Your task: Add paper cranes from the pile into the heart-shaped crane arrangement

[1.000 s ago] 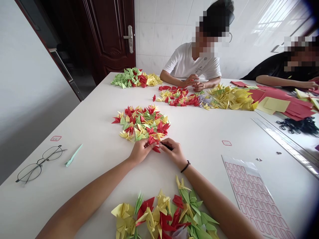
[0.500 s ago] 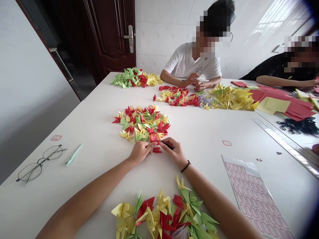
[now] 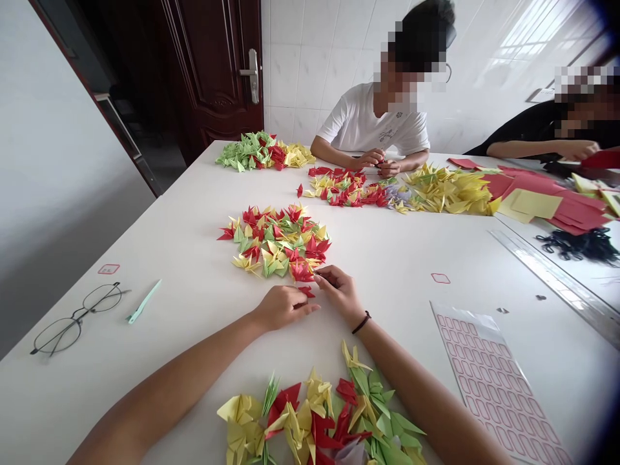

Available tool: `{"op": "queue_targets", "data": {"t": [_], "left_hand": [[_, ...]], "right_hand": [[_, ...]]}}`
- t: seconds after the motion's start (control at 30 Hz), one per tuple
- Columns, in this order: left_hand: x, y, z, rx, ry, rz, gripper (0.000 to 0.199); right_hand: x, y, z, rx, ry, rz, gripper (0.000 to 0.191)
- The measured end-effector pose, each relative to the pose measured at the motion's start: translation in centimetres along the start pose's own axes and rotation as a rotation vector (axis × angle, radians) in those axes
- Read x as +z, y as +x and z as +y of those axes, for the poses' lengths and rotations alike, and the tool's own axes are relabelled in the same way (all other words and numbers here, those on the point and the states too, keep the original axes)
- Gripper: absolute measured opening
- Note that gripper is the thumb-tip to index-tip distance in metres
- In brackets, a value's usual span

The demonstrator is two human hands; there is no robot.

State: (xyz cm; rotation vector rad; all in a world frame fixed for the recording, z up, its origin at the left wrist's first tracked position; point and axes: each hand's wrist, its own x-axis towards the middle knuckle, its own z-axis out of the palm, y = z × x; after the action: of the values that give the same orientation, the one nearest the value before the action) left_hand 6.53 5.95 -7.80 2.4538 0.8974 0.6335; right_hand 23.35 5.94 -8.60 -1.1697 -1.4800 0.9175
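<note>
My left hand (image 3: 283, 307) rests low over the white table, its thumb held apart from the fingers, next to a small red folded paper piece (image 3: 307, 292). Whether its fingers touch that piece is hard to tell. My right hand (image 3: 339, 290) is closed in a pinch at the lower right edge of a cluster of red, yellow and green paper cranes (image 3: 276, 242), beside a red crane (image 3: 301, 271). A thin dark object shows at its fingertips, too small to name. Nearer me, between my forearms, lies a heap of larger paper cranes (image 3: 295, 426).
Glasses (image 3: 77, 320) and a mint-green pen-like tool (image 3: 144, 301) lie at left. A label sheet (image 3: 498, 381) and a clear ruler (image 3: 557, 284) are at right. Across the table, a person in white (image 3: 382, 123) sits behind more cranes; another person wears black.
My left hand has let go of the red crane and moved down and slightly left. My right hand has barely moved. The person in black has moved their hand, now near red paper.
</note>
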Motion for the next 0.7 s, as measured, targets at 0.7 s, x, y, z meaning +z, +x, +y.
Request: {"op": "queue_targets", "data": {"t": [0.7], "left_hand": [[0.5,0.1,0.8,0.041,0.074,-0.083,0.043]], "right_hand": [[-0.2,0.2,-0.8,0.096,0.084,0.110,0.030]]}}
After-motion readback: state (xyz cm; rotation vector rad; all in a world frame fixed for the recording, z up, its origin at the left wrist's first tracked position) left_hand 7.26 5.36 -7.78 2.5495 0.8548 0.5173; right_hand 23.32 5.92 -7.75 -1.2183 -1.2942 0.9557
